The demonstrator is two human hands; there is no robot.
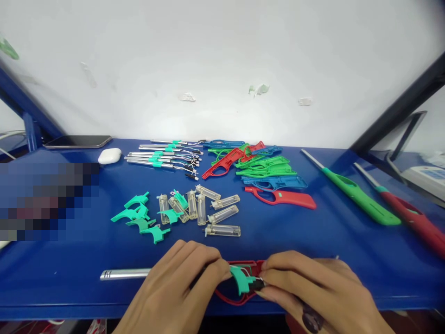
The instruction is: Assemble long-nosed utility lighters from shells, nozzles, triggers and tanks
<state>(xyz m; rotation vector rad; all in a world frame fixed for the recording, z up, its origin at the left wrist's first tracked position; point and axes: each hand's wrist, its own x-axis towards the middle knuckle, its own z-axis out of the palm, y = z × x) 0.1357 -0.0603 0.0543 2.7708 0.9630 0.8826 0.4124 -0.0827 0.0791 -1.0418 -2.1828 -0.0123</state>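
Note:
At the table's front edge my left hand (pixel 182 283) is closed around a red lighter casing half (pixel 236 301), its fingers beside a teal trigger (pixel 240 279) that sits over the casing. A silver metal tube (pixel 123 274) sticks out to the left from under this hand. My right hand (pixel 320 280) is closed at the casing's right part, its fingertips pinching a small black igniter piece (pixel 257 284) with thin white wires. Much of the casing is hidden under both hands.
Beyond my hands lie several loose teal triggers (pixel 141 225) and clear fuel tanks (pixel 222 230). Behind are wired metal tubes (pixel 156 164) and coloured casing halves (pixel 292 199). Two long lighters, green (pixel 361 195) and red (pixel 413 213), lie right; earbud case (pixel 110 156) and phone (pixel 78 141) left.

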